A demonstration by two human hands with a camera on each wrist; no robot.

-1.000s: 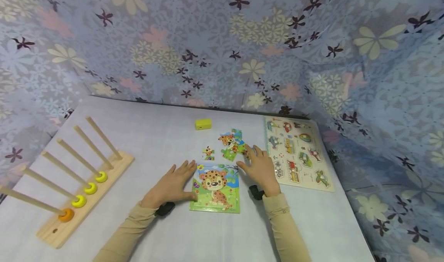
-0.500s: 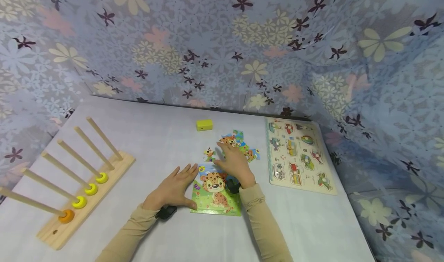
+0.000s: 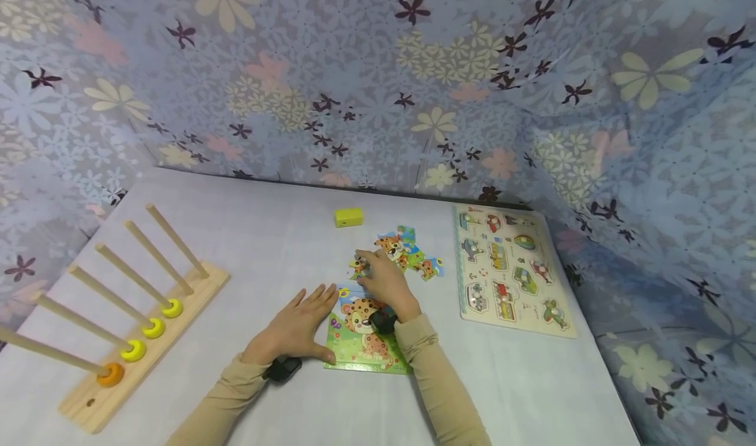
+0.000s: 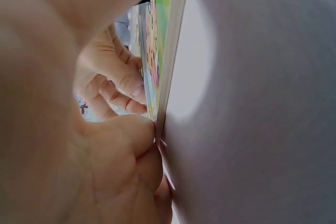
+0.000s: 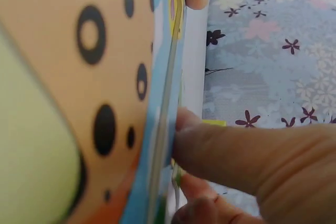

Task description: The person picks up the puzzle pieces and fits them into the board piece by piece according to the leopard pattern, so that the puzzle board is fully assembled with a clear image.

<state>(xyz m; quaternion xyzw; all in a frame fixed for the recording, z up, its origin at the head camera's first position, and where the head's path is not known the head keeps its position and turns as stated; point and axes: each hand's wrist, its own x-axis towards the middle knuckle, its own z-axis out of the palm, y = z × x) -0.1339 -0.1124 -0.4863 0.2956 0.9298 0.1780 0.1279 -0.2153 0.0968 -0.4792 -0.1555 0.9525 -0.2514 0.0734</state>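
In the head view my left hand (image 3: 295, 328) lies with fingers spread at the left side of a square puzzle board (image 3: 339, 338) with a leopard cub picture. Its thumb reaches the board's lower left edge, and the left wrist view shows fingers against the board's edge (image 4: 173, 51). My right hand (image 3: 386, 285) reaches across the board's upper part, fingers and thumb bent down around a small jigsaw piece (image 3: 355, 275) just beyond the far edge. Most of that piece is hidden under the fingers. Up close, the right thumb (image 5: 220, 150) and fingertips meet around it.
More jigsaw pieces (image 3: 407, 249), some overlapping, lie beyond the right hand. A yellow block (image 3: 348, 218) sits farther back. To the right lies a wooden knob puzzle (image 3: 514, 269). At left stands a peg rack (image 3: 147, 341) with yellow and orange rings. A floral cloth backs the table.
My right hand has moved left from beside the loose jigsaw pieces, over them, to the small piece at the board's far edge. The left hand has stayed at the board.
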